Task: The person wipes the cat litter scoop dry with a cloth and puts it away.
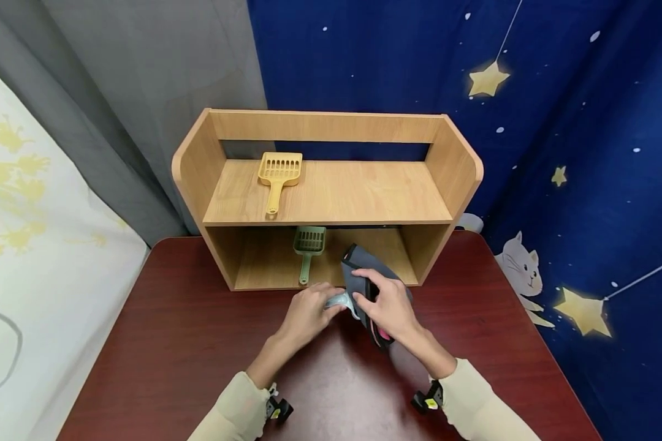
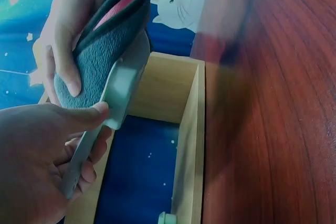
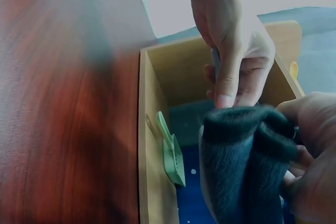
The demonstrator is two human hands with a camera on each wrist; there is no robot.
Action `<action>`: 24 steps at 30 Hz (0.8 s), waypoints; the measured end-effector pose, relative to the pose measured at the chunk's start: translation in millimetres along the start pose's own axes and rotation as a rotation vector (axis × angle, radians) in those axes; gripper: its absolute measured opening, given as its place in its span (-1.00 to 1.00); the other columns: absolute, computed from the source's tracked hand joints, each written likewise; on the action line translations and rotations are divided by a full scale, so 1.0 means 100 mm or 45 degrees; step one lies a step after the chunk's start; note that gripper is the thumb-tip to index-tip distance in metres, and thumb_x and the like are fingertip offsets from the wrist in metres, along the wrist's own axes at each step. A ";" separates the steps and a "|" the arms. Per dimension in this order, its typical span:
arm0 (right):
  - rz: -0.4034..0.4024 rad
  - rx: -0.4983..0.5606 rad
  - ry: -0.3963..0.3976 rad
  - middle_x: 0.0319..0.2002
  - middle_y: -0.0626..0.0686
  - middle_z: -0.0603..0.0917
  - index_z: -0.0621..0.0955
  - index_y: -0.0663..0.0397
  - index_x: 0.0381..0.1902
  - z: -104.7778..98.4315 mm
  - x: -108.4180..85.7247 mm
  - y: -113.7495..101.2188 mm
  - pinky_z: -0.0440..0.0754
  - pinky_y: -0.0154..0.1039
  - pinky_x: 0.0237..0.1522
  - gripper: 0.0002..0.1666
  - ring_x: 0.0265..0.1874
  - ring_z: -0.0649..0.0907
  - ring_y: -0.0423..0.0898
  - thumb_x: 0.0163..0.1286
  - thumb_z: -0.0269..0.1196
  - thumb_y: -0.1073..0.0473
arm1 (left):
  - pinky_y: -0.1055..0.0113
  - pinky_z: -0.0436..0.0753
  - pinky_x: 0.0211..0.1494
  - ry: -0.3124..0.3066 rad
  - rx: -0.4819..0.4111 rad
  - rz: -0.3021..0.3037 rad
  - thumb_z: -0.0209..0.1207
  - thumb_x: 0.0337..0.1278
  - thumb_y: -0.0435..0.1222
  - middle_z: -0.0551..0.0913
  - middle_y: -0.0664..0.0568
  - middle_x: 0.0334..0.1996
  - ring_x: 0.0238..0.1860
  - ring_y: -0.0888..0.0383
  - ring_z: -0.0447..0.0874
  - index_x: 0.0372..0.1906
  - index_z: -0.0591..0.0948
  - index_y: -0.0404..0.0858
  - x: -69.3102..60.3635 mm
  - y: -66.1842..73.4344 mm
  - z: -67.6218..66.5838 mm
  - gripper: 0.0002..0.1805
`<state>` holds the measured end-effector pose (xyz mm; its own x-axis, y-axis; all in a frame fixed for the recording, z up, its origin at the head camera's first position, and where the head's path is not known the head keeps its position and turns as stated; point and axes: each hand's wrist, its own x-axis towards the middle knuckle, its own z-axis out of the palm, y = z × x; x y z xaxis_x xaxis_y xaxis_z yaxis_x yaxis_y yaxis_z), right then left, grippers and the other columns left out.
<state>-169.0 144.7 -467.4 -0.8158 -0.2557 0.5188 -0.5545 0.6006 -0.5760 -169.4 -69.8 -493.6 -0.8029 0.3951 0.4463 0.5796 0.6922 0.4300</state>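
Note:
My left hand (image 1: 308, 309) pinches a pale blue scoop (image 1: 339, 299) by its handle, thumb on top near the pan. In the left wrist view the scoop's pan (image 2: 125, 85) lies against a grey fabric piece (image 2: 102, 66) with black edging and a pink inside, slipper-like in shape. My right hand (image 1: 388, 306) grips that fabric piece, thumb on one side and fingers on the other. Both things are held above the table in front of the shelf. Part of the pan is hidden behind the fabric in the head view.
A two-tier wooden shelf (image 1: 331, 223) stands on the dark red table (image 1: 187, 355). A yellow slotted scoop (image 1: 276, 190) lies on its upper tier, left of the middle. On the lower tier lies a green slotted scoop (image 1: 309, 242). Curtains hang behind.

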 end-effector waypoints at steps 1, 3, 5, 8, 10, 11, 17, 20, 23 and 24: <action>0.005 -0.008 0.009 -0.58 -0.03 0.68 0.74 -0.04 0.15 0.02 0.01 -0.01 0.47 -0.29 -0.52 -0.42 -0.65 0.33 -0.35 0.14 0.59 0.27 | 0.18 0.65 -0.28 0.007 -0.002 -0.007 0.55 0.13 -0.22 0.78 0.08 -0.21 -0.26 0.16 0.70 -0.01 0.83 -0.22 0.00 0.00 0.00 -0.67; 0.015 -0.027 0.025 -0.49 0.02 0.76 0.75 -0.03 0.14 0.01 0.02 -0.01 0.52 -0.23 -0.44 -0.42 -0.60 0.43 -0.27 0.12 0.59 0.28 | 0.17 0.64 -0.29 0.026 -0.011 -0.018 0.55 0.12 -0.22 0.78 0.08 -0.23 -0.27 0.16 0.69 -0.01 0.84 -0.22 0.00 0.00 0.00 -0.67; 0.022 -0.048 0.019 -0.39 0.08 0.81 0.74 -0.02 0.14 -0.02 0.02 0.00 0.59 -0.18 -0.40 -0.43 -0.54 0.55 -0.19 0.13 0.59 0.28 | 0.16 0.64 -0.30 0.036 -0.023 -0.022 0.55 0.12 -0.23 0.77 0.08 -0.25 -0.29 0.16 0.68 -0.01 0.84 -0.22 0.00 0.00 -0.01 -0.67; 0.022 -0.109 -0.001 -0.34 0.12 0.83 0.73 0.02 0.15 -0.10 0.03 0.06 0.65 -0.13 -0.36 -0.44 -0.45 0.69 -0.08 0.15 0.58 0.27 | 0.16 0.65 -0.29 0.046 -0.028 -0.020 0.56 0.11 -0.24 0.77 0.08 -0.24 -0.28 0.15 0.70 0.00 0.84 -0.23 0.00 -0.02 -0.03 -0.66; 0.030 -0.142 0.011 -0.39 0.13 0.82 0.73 0.04 0.14 -0.17 0.03 0.12 0.64 -0.15 -0.39 -0.45 -0.47 0.70 -0.05 0.15 0.58 0.27 | 0.14 0.67 -0.28 0.056 -0.034 -0.026 0.57 0.08 -0.26 0.78 0.07 -0.24 -0.27 0.14 0.72 0.00 0.83 -0.24 -0.01 -0.03 -0.04 -0.64; 0.040 -0.151 0.021 -0.45 0.13 0.79 0.73 0.05 0.13 -0.21 0.04 0.15 0.61 -0.17 -0.44 -0.45 -0.52 0.68 -0.05 0.15 0.58 0.27 | 0.13 0.68 -0.28 0.062 -0.037 -0.030 0.57 0.07 -0.26 0.79 0.06 -0.23 -0.27 0.13 0.73 0.00 0.83 -0.25 -0.01 -0.04 -0.05 -0.64; 0.085 -0.099 0.079 -0.50 0.12 0.78 0.73 0.09 0.09 -0.31 0.05 0.24 0.56 -0.33 -0.56 -0.47 -0.63 0.72 -0.07 0.13 0.57 0.35 | 0.12 0.68 -0.30 0.085 -0.035 -0.028 0.59 0.05 -0.29 0.79 0.05 -0.25 -0.31 0.12 0.72 0.00 0.83 -0.28 -0.02 -0.06 -0.07 -0.62; 0.084 -0.112 0.051 -0.44 0.16 0.80 0.74 0.05 0.10 -0.23 0.04 0.19 0.60 -0.26 -0.49 -0.46 -0.57 0.71 -0.10 0.12 0.59 0.30 | 0.16 0.68 -0.30 0.097 -0.011 -0.025 0.59 0.04 -0.27 0.78 0.07 -0.25 -0.30 0.14 0.72 -0.01 0.84 -0.25 -0.02 -0.05 -0.06 -0.63; 0.083 -0.086 0.002 -0.47 0.11 0.78 0.74 0.01 0.12 -0.10 0.02 0.10 0.58 -0.24 -0.48 -0.45 -0.60 0.60 -0.21 0.13 0.61 0.25 | 0.17 0.67 -0.29 0.095 0.004 -0.026 0.59 0.05 -0.25 0.78 0.09 -0.24 -0.27 0.15 0.72 -0.02 0.84 -0.21 -0.01 -0.03 -0.04 -0.64; 0.083 -0.063 -0.009 -0.51 0.07 0.76 0.74 0.00 0.13 -0.07 0.02 0.07 0.55 -0.26 -0.50 -0.45 -0.64 0.55 -0.25 0.15 0.60 0.24 | 0.17 0.67 -0.29 0.090 0.004 -0.028 0.58 0.06 -0.24 0.78 0.10 -0.24 -0.26 0.15 0.72 -0.02 0.84 -0.21 -0.01 -0.02 -0.03 -0.65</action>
<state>-173.9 153.5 -466.4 -0.8511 -0.2201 0.4767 -0.4916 0.6529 -0.5762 -169.3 -73.4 -492.3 -0.8035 0.3364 0.4911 0.5614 0.7024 0.4376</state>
